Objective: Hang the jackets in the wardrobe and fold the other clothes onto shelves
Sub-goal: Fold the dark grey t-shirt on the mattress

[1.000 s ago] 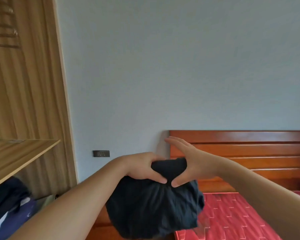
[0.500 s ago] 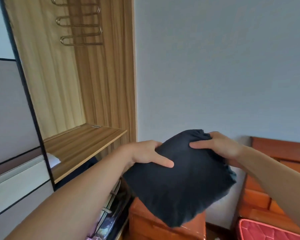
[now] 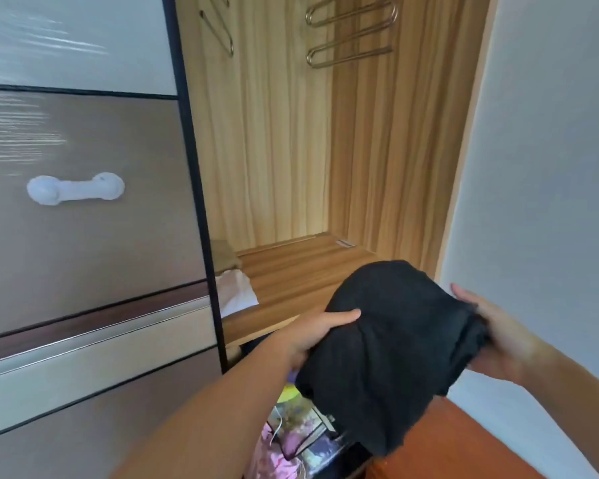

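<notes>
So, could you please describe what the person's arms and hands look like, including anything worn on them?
Both forearms are bare as far as the frame shows, with no sleeves visible. The left hand and right hand wear no gloves, and no rings, watch or bracelets are visible on the fingers or wrists.

left hand thumb curled, right hand seemingly cupped

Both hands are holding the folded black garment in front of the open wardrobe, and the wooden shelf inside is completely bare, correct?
Not quite. In the head view both hands, left and right, hold the folded black garment, but the wooden shelf isn't bare: a white cloth lies at its left end.
</notes>
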`<move>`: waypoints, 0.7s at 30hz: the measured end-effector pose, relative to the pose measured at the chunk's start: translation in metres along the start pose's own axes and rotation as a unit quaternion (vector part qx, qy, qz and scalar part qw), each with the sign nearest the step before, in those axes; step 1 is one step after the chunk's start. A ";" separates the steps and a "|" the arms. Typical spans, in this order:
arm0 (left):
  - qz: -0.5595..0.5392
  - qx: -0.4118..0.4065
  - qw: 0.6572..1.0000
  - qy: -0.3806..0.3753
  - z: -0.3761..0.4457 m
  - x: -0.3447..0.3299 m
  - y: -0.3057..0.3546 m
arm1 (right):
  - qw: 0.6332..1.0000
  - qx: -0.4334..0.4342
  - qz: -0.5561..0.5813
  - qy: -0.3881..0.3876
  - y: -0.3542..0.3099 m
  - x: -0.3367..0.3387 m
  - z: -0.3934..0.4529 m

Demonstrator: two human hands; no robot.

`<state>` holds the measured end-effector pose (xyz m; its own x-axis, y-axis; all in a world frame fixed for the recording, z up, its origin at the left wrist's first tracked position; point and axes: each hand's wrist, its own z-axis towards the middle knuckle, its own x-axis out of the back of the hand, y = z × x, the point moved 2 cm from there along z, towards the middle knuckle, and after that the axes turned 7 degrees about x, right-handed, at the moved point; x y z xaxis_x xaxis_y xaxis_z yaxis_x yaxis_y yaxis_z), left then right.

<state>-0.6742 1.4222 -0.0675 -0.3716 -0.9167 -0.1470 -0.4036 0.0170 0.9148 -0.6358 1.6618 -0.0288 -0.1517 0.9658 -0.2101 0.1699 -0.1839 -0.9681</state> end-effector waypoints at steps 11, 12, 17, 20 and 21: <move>-0.218 -0.034 0.951 0.215 0.104 0.130 0.000 | 0.989 -0.024 -0.129 -0.070 0.058 -0.088 0.230; -0.231 -0.024 0.951 0.204 0.108 0.137 -0.003 | 0.983 -0.040 -0.172 -0.051 0.057 -0.092 0.247; -0.414 -0.002 0.907 0.081 0.121 0.162 0.000 | 0.943 -0.054 -0.317 -0.085 0.028 -0.110 0.329; -0.441 -0.013 0.887 0.133 0.148 0.177 0.001 | 0.898 -0.011 -0.413 -0.149 0.019 -0.131 0.377; -0.440 -0.020 0.883 0.160 0.157 0.182 0.001 | 0.876 0.021 -0.447 -0.178 0.019 -0.142 0.394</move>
<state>-0.8735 1.3187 -0.1528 0.3296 -0.6337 -0.6999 -0.3865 -0.7669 0.5124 -0.9947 1.4493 -0.0706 -0.5009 0.6110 0.6130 -0.2067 0.6033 -0.7703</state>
